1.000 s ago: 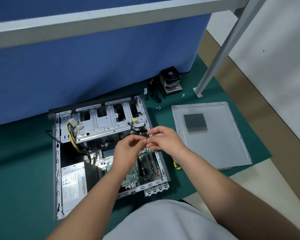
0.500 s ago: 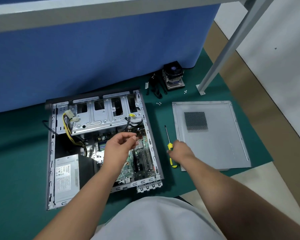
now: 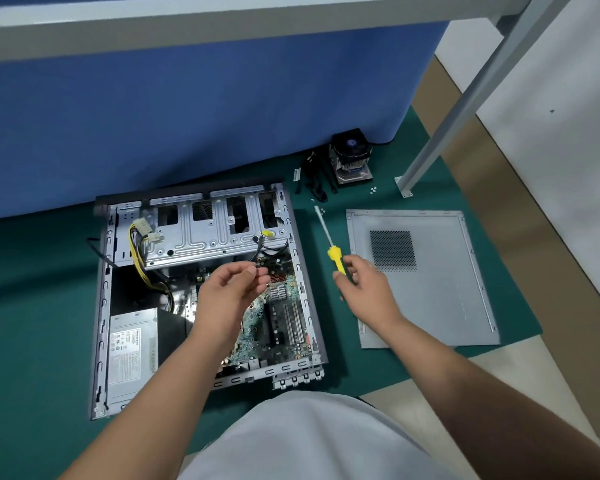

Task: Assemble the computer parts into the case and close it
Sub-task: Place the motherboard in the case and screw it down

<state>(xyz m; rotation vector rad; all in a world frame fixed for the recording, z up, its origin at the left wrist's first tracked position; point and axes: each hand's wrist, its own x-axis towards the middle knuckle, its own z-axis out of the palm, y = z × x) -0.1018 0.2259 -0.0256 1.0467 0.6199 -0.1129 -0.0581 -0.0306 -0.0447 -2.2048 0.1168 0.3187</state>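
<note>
An open computer case [image 3: 102, 306] lies flat on a green mat, showing its motherboard [image 3: 284, 317], power supply [image 3: 132, 344] and drive cage [image 3: 205, 233]. My left hand [image 3: 229, 292] hovers over the motherboard and pinches a thin black cable [image 3: 257, 251] between thumb and fingers. To the right of the case, my right hand [image 3: 364, 285] grips the yellow handle of a screwdriver [image 3: 329, 244], lifted with its tip pointing away from me. The grey side panel [image 3: 437, 282] lies flat further right.
A CPU cooler with a fan [image 3: 350, 161] stands at the back by the blue partition, with black cables [image 3: 314, 178] beside it. Small loose screws [image 3: 372, 190] lie near a grey metal table leg [image 3: 430, 157]. Pale floor shows past the mat's right edge.
My right hand left the cable, reached right to the screwdriver on the mat, and now holds it lifted. My left hand stays over the motherboard with the cable.
</note>
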